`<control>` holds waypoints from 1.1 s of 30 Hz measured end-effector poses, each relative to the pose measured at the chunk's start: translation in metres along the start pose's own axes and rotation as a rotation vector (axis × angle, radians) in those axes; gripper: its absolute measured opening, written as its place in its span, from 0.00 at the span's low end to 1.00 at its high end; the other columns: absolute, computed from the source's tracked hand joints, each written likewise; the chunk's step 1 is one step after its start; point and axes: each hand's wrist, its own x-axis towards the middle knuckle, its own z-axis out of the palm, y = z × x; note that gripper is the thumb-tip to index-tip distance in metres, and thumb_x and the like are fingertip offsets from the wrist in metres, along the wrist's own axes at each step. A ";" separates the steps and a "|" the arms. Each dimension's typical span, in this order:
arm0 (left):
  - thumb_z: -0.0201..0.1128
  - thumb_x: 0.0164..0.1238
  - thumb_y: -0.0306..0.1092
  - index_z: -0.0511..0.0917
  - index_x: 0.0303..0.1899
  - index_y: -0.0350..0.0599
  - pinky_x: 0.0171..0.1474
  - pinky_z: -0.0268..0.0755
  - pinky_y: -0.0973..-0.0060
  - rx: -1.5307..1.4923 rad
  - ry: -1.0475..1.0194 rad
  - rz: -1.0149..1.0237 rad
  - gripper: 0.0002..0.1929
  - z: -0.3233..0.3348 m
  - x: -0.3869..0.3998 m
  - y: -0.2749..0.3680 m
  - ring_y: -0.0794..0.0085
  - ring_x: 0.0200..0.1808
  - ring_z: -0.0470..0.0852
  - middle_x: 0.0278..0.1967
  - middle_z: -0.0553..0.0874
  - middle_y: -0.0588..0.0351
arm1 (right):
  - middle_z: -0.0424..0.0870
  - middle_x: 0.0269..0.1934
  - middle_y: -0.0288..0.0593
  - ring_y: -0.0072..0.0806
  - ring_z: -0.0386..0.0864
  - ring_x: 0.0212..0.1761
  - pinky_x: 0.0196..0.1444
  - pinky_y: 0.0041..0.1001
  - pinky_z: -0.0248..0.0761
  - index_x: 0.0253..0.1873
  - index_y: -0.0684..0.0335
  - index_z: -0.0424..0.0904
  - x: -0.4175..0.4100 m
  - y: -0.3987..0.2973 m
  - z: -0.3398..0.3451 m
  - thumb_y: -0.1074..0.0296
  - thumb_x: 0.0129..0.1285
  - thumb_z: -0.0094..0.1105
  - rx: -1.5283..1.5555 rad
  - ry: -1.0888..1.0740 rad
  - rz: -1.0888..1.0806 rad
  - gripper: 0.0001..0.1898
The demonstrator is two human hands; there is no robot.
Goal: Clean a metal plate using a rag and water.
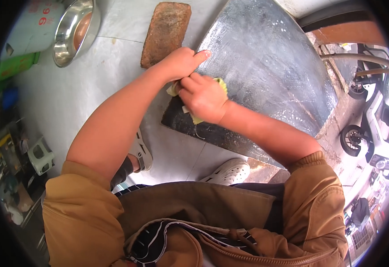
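A large dark flat panel [264, 66] with a wet-looking, streaked surface lies before me. My left hand [182, 63] is at the panel's left edge, its thumb on top and its fingers curled out of sight under or around the edge. Just below it, my right hand [204, 96] presses a yellow-green cloth [221, 86] against the panel near the same edge. Parts of the cloth stick out on both sides of the right hand. The two hands are close together, perhaps touching.
Left of the panel, a reddish brick [166, 33] lies on the grey floor [114, 66]. A steel basin [66, 36] stands beside a whitish container [31, 26] at upper left. A small pale plastic stool [41, 156] is at far left. Parked scooters [378, 130] stand at right.
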 end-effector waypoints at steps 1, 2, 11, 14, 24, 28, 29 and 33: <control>0.48 0.75 0.63 0.77 0.24 0.28 0.22 0.76 0.59 -0.002 -0.003 0.002 0.38 0.003 0.000 -0.003 0.59 0.18 0.80 0.17 0.78 0.44 | 0.73 0.35 0.38 0.34 0.74 0.38 0.33 0.32 0.70 0.31 0.57 0.79 -0.004 -0.013 0.008 0.64 0.46 0.60 0.024 -0.045 -0.012 0.07; 0.48 0.75 0.63 0.77 0.25 0.27 0.20 0.75 0.60 0.003 -0.062 -0.085 0.38 0.004 0.002 0.008 0.59 0.17 0.80 0.16 0.77 0.46 | 0.74 0.35 0.38 0.33 0.74 0.38 0.32 0.32 0.69 0.29 0.57 0.80 -0.011 -0.020 0.012 0.63 0.46 0.60 0.030 -0.094 -0.016 0.06; 0.49 0.74 0.66 0.78 0.30 0.25 0.18 0.73 0.64 -0.001 -0.134 -0.161 0.39 -0.003 -0.001 0.012 0.62 0.14 0.78 0.18 0.77 0.48 | 0.72 0.33 0.36 0.29 0.73 0.36 0.30 0.31 0.71 0.31 0.57 0.78 -0.020 0.003 -0.010 0.66 0.46 0.61 -0.046 -0.040 0.096 0.06; 0.48 0.74 0.65 0.77 0.29 0.25 0.18 0.74 0.63 -0.029 -0.114 -0.143 0.40 0.004 0.000 -0.001 0.59 0.14 0.78 0.16 0.76 0.47 | 0.72 0.32 0.35 0.29 0.73 0.36 0.30 0.32 0.70 0.28 0.57 0.77 -0.022 -0.031 0.005 0.66 0.46 0.61 -0.044 -0.084 0.032 0.05; 0.49 0.75 0.65 0.80 0.35 0.26 0.19 0.73 0.67 -0.027 -0.158 -0.184 0.38 0.002 0.003 0.006 0.66 0.17 0.78 0.20 0.78 0.52 | 0.74 0.35 0.38 0.33 0.74 0.40 0.32 0.32 0.72 0.28 0.57 0.79 -0.023 -0.048 0.016 0.64 0.48 0.59 0.019 -0.161 0.065 0.05; 0.50 0.75 0.64 0.80 0.36 0.26 0.18 0.73 0.66 -0.017 -0.136 -0.193 0.37 0.001 0.008 0.005 0.66 0.18 0.79 0.22 0.80 0.50 | 0.75 0.35 0.38 0.33 0.75 0.40 0.32 0.32 0.73 0.29 0.57 0.79 -0.021 -0.042 0.014 0.64 0.47 0.60 0.023 -0.234 0.008 0.05; 0.50 0.75 0.64 0.80 0.36 0.26 0.18 0.73 0.67 -0.045 -0.143 -0.188 0.37 0.003 0.004 0.005 0.66 0.19 0.79 0.23 0.81 0.49 | 0.75 0.36 0.39 0.33 0.75 0.40 0.32 0.31 0.73 0.29 0.57 0.80 -0.018 -0.033 0.003 0.64 0.48 0.60 -0.015 -0.251 0.094 0.05; 0.50 0.75 0.63 0.80 0.37 0.26 0.18 0.73 0.67 -0.043 -0.116 -0.196 0.36 0.000 0.002 0.011 0.66 0.19 0.80 0.24 0.82 0.49 | 0.75 0.35 0.39 0.35 0.75 0.39 0.33 0.34 0.71 0.29 0.58 0.80 -0.016 -0.034 0.007 0.64 0.48 0.60 0.000 -0.167 0.092 0.06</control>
